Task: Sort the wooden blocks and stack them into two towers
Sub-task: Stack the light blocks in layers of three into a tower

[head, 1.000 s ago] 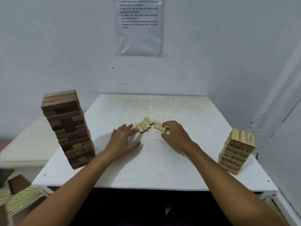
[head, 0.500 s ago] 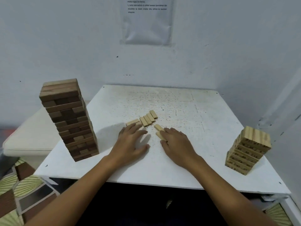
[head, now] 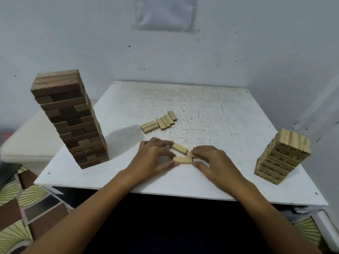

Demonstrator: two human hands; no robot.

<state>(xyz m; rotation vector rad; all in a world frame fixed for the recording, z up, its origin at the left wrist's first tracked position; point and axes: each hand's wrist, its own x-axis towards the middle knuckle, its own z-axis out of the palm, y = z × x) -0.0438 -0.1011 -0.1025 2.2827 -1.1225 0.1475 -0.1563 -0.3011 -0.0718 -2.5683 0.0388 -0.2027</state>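
A: What stands around the hands?

B: A tall dark tower (head: 70,118) at the desk's (head: 211,110) left edge and a shorter pale tower (head: 283,155) at the right edge, both well apart from the middle. A row of loose pale blocks (head: 159,122) lies farther back. A sheet of paper (head: 165,13) hangs on the far wall.

A: And the hands?

B: At the near middle. The left hand (head: 153,158) and right hand (head: 213,161) each have their fingertips on an end of a pale block (head: 182,160); two more pale blocks (head: 179,148) lie touching, just beyond it.

A: Any writing?

B: Dark marks on the pale tower's sides, too small to read. The paper is blurred.
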